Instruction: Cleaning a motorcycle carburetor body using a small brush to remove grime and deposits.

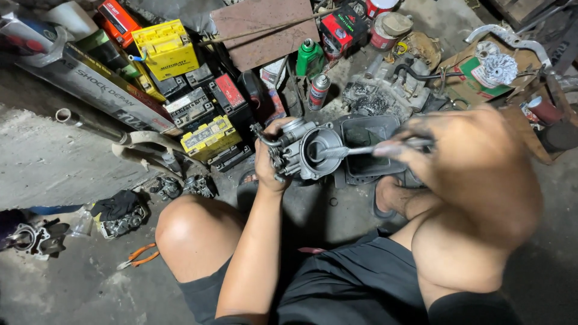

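Note:
My left hand (269, 164) grips a grey metal carburetor (304, 147) from its left side, holding it above my knees with its round opening facing right. My right hand (463, 150) is close to the camera, blurred, and holds a slim metal tool (367, 148) whose tip reaches into the carburetor's round opening. Behind the carburetor a dark plastic tray (367, 129) lies on the floor. My bare knees and dark shorts fill the lower part of the view.
Several yellow, black and orange batteries (208, 137) are stacked at the back left. Spray cans (318, 90), a green bottle (309, 57) and engine parts (391, 90) lie behind. Orange-handled pliers (139, 255) and small metal parts (123, 219) rest on the concrete floor at left.

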